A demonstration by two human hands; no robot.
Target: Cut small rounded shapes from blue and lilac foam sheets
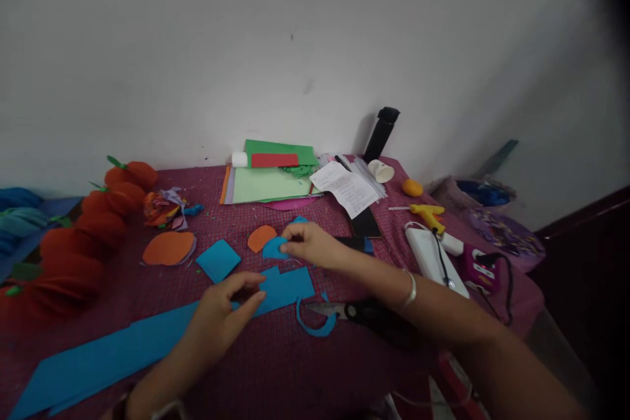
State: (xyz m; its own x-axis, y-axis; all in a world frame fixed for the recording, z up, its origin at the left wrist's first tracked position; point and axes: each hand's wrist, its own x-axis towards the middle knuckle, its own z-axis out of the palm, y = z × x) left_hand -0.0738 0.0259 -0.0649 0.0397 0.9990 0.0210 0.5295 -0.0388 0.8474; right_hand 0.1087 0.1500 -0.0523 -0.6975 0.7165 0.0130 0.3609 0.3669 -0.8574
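My right hand pinches a rounded blue paper piece between thumb and fingertips, close beside a small orange paper cutout. My left hand hovers over long blue paper strips, thumb and fingers apart with nothing between them. A folded blue square lies just beyond it. Under my right forearm rest black-handled scissors, their blades lying across a curved blue offcut. More blue paper lies between my hands.
Orange paper pumpkins line the left side, near orange cutouts and scraps. Green sheets, a written note and a black bottle stand toward the wall. A yellow glue gun and purple power strip lie right.
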